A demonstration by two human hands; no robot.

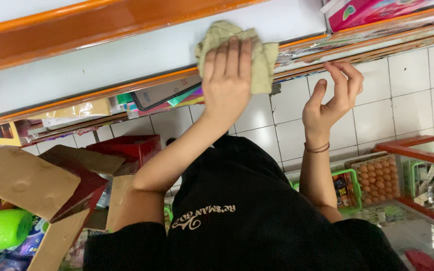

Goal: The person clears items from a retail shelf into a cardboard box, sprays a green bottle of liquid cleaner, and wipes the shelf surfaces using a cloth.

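Up on the white shelf [126,50], edged in orange, the left hand [227,75] presses a crumpled greenish-grey cloth [257,55] flat against the shelf surface, palm down and fingers spread over the cloth, so the hand is clamped on it rather than gripping it in a fist. The right hand [332,100] is well apart from the left, empty, its fingers loosely curled and its fingertips touching the orange front edge of the shelf beside a stack of flat paper goods [367,40]; a thin bracelet [317,147] sits at that wrist.

As for progress, the stretch of shelf left of the cloth looks bare and clean, which suggests the wiping is under way. The part to the right carries the stacked paper and a pink box [372,10], so that stretch appears not yet wiped; I cannot tell how much dust remains anywhere.

Below lie white floor tiles [408,105], opened cardboard boxes [31,185], a red box [126,148], a green plastic container [1,228] and a tray of brown eggs [377,178] near a glass-topped counter [428,155].
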